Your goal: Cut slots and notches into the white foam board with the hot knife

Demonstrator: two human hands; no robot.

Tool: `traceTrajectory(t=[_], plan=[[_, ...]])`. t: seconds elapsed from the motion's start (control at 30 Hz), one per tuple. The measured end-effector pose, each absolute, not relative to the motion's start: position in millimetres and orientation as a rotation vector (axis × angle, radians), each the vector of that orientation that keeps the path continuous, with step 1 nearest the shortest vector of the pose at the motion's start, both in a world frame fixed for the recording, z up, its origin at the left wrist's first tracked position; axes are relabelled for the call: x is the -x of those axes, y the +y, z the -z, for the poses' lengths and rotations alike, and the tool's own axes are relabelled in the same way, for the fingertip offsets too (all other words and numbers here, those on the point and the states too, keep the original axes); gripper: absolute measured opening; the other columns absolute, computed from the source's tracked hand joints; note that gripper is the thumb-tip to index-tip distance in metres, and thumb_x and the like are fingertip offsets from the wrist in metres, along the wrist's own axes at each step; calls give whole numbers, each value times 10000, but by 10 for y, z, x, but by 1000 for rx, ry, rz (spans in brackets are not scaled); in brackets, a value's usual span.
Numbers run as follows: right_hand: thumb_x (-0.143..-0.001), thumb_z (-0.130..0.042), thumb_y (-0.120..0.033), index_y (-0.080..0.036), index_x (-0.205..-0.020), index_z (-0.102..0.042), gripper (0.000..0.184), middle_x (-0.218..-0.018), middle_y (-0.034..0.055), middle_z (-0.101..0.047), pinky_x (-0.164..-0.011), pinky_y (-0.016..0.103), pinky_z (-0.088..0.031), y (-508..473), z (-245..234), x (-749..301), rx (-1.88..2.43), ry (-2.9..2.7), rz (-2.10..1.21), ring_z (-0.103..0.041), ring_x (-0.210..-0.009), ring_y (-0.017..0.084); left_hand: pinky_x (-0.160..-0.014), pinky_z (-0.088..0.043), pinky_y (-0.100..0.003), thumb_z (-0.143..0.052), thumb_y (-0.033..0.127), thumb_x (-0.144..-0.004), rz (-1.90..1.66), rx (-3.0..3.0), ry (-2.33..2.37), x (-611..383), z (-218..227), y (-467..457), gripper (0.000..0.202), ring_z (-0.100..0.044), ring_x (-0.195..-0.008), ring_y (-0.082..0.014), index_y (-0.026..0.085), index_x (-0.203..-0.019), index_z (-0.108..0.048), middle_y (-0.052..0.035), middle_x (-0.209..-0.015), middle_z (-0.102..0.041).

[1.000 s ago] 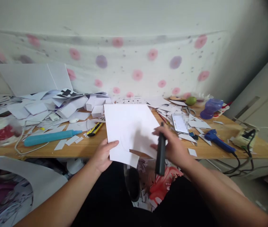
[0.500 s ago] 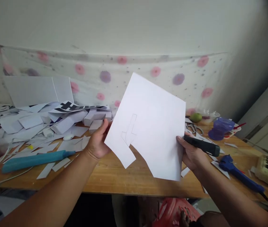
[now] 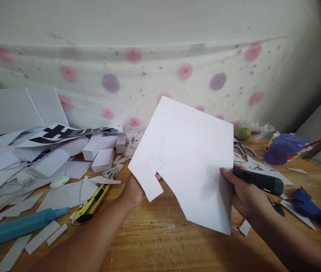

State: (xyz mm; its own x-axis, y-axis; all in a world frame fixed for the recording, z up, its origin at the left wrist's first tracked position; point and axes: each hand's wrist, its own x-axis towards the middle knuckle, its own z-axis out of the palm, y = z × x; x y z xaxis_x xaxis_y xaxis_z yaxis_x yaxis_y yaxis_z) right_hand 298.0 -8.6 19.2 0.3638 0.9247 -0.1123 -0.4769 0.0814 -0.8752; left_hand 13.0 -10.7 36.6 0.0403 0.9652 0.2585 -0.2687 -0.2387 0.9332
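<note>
A white foam board sheet (image 3: 197, 151) with a curved notch in its lower edge is held up tilted above the table. A thin angular outline is marked on its left part. My left hand (image 3: 134, 189) holds it from underneath at the lower left; a fingertip shows at the notch and the other fingers are hidden behind. At the right edge my right hand (image 3: 242, 187) pinches the board, thumb on the front. A black tool handle (image 3: 259, 180) is also in that hand, its other end hidden.
Left are a yellow-black utility knife (image 3: 96, 198), a turquoise tube-shaped tool (image 3: 16, 228), white offcuts (image 3: 64, 194) and folded white boxes (image 3: 104, 159). Right are scissors (image 3: 245, 150), a blue glue gun (image 3: 304, 204), a purple container (image 3: 285, 149) and a green fruit (image 3: 242, 133).
My left hand has slid from the board's left edge to behind it, its thumb no longer in front. The view has come closer to the table, and the yellow-black knife shows now.
</note>
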Motion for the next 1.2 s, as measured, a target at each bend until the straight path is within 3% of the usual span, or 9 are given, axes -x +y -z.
traceTrajectory(t=[0.17,0.33,0.43,0.63,0.77,0.9,1.0,1.2], plan=[[-509,-938,-225,-303,-960,-640,546,-858,-42,-746,-596,191,-621,-22,-168,-2825,1057,-507,-1167,-706,-705,148,-811,-628,-373,-895,335,-656,-1516,-1087,870,-161,-261,-190,347,-729,-901,-239,253,-963,-755,-14,-1002,-787],[-542,-916,-226,-326,-929,-651,479,-873,-29,-747,-570,221,-621,-15,-147,-2766,1092,-503,-1148,-710,-718,174,-748,-640,-407,-849,490,-701,-1495,-1058,912,-166,-260,-267,361,-733,-947,-307,250,-954,-758,-47,-936,-787],[-557,-911,-263,-333,-952,-643,483,-852,-46,-745,-571,219,-615,-27,-113,-2799,1097,-554,-1141,-709,-723,169,-784,-638,-411,-855,527,-683,-1480,-1054,900,-168,-249,-276,363,-717,-1016,-321,259,-904,-752,-49,-913,-781],[-573,-909,-287,-326,-968,-633,484,-848,-60,-740,-560,215,-590,-32,-86,-2887,1080,-614,-1102,-693,-714,159,-756,-635,-409,-909,456,-618,-1411,-1053,836,-145,-268,-234,351,-733,-824,-261,252,-852,-745,-12,-841,-767],[-516,-935,-260,-317,-936,-641,515,-859,-51,-740,-566,202,-584,-49,-132,-2890,1064,-569,-1123,-674,-711,151,-740,-626,-401,-902,400,-617,-1386,-1062,823,-115,-335,-233,323,-729,-817,-260,240,-843,-736,-18,-824,-763],[-516,-939,-262,-324,-914,-651,495,-854,-49,-737,-568,203,-582,-84,-186,-2866,1055,-555,-1146,-667,-718,154,-748,-627,-437,-881,451,-619,-1350,-1059,794,-97,-410,-268,356,-741,-854,-304,248,-879,-749,-40,-852,-774],[-492,-943,-256,-314,-904,-653,506,-837,-52,-724,-576,196,-581,-94,-225,-2861,1056,-549,-1137,-658,-701,142,-745,-629,-408,-894,466,-630,-1301,-1018,696,-71,-418,-256,369,-747,-864,-298,259,-908,-770,-34,-846,-780],[-463,-958,-280,-309,-842,-659,484,-773,-53,-704,-563,226,-563,-84,-286,-2884,1045,-633,-1055,-634,-671,150,-665,-635,-362,-914,464,-653,-1098,-972,532,74,-356,-133,361,-754,-746,-259,237,-905,-793,-38,-837,-799]])
